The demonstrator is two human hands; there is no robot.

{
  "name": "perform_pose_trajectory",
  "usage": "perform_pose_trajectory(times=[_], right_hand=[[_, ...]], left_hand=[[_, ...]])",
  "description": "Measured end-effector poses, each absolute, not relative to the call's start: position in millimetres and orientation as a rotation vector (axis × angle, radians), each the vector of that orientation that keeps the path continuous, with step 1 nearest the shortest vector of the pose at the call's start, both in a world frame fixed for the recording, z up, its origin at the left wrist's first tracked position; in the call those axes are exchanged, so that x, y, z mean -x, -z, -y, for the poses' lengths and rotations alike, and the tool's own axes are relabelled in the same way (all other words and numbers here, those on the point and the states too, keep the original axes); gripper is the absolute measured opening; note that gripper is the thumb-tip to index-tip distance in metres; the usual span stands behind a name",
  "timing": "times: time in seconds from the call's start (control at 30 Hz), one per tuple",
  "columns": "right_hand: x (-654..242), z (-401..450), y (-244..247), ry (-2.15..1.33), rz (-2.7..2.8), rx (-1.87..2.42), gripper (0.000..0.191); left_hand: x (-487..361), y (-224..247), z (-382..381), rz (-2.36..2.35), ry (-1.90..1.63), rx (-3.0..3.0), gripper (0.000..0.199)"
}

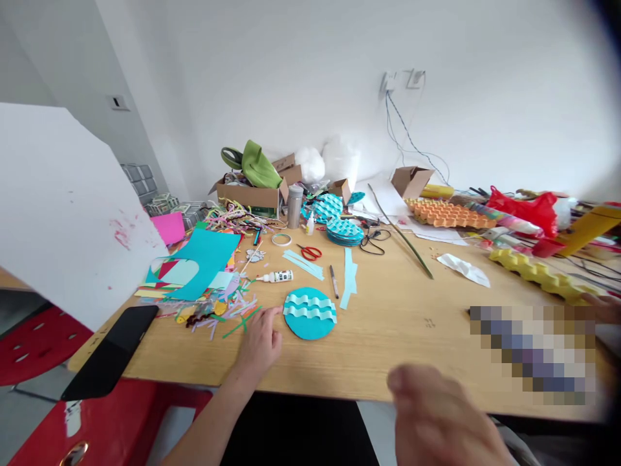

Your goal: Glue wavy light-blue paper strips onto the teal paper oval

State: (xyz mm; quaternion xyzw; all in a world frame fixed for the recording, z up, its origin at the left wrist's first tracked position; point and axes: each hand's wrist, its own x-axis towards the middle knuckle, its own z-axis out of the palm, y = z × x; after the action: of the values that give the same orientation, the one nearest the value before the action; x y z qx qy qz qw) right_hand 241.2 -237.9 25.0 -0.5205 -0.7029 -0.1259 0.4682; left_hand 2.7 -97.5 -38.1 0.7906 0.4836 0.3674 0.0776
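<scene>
My left hand [259,340] rests flat on the wooden table [388,336], fingers apart, just left of a teal paper disc [309,314] with pale wavy strips glued across it. It holds nothing. My right hand [436,421] hovers blurred near the table's front edge, close to the camera, and seems empty. Loose pale blue paper strips [349,278], a dark pen [334,281], a white glue bottle [275,277] and red scissors [309,252] lie just beyond the disc.
A black phone [114,353] lies at the left edge near coloured paper scraps [213,304]. A big white sheet [58,207] stands at the left. Cardboard boxes [252,191], teal disc stacks [343,232], orange [449,213] and yellow [538,272] trays and cables crowd the back. Another person's hand [601,304] is at right.
</scene>
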Motion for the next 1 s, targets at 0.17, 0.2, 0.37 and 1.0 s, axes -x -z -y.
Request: perform_pose_trajectory(times=[0.17, 0.2, 0.37, 1.0], right_hand=[[-278.7, 180.9, 0.7, 0.211, 1.412, 1.302, 0.02], [-285.9, 173.7, 9.2, 0.189, 1.358, 1.426, 0.021], [-306.1, 140.3, 37.7, 0.212, 1.242, 1.787, 0.023], [-309.6, 86.7, 41.2, 0.386, 1.218, 2.202, 0.031]], left_hand=[[-3.1, 37.7, 97.0, -1.441, -1.168, -2.353, 0.049], [-3.4, 37.6, 96.7, -1.437, -1.193, -2.351, 0.048], [-4.0, 37.8, 95.4, -1.405, -1.315, -2.409, 0.042], [-115.9, 3.5, 148.4, -0.683, -0.934, -2.296, 0.031]])
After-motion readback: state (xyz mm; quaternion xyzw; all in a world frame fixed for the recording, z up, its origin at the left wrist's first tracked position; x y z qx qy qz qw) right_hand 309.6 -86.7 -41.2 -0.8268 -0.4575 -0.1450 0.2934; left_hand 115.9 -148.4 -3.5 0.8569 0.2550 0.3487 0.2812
